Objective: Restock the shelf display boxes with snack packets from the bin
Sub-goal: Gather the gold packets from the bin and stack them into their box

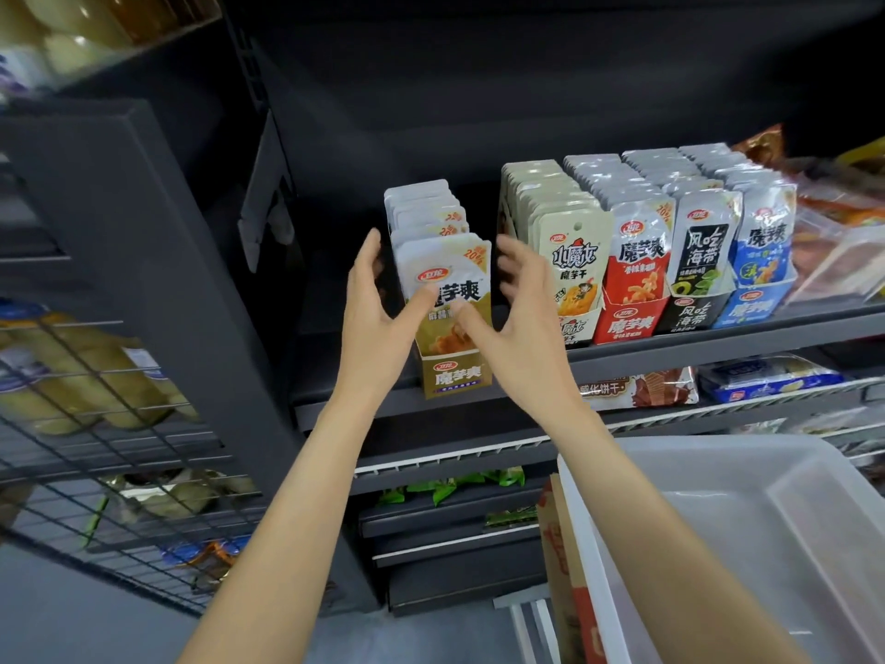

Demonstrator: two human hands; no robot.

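Head view: five display boxes stand on a dark shelf (718, 349), each filled with upright snack packets, long axis vertical, printed fronts facing the camera, filed front to back toward 12 o'clock. The gold display box (455, 376) stands alone at the centre, apart from the other four, which sit side by side touching toward 3 o'clock: a cream display box (574, 330), a red display box (632, 323), a black display box (692, 313) and a blue display box (752, 309).

The left hand (378, 299) is at the 9 o'clock side of the gold box's packets (440, 261); its fingers reach up along that side and its thumb presses on the front packet's face. The right hand (517, 299) is at the 3 o'clock side, fingers spread and loosely curved in the gap beside the cream box, thumb touching the front packet's lower face. Neither grip closes around a packet: both are wide open, bracketing the row. About five packet tops show in the gold box; the exact count is unclear.

At 4 o'clock, low in the frame, is a translucent white bin (718, 543); its visible interior shows no packets. A cardboard carton (562, 567) leans against its 9 o'clock wall. A wire basket (119, 472) of packaged goods hangs at 8 o'clock.
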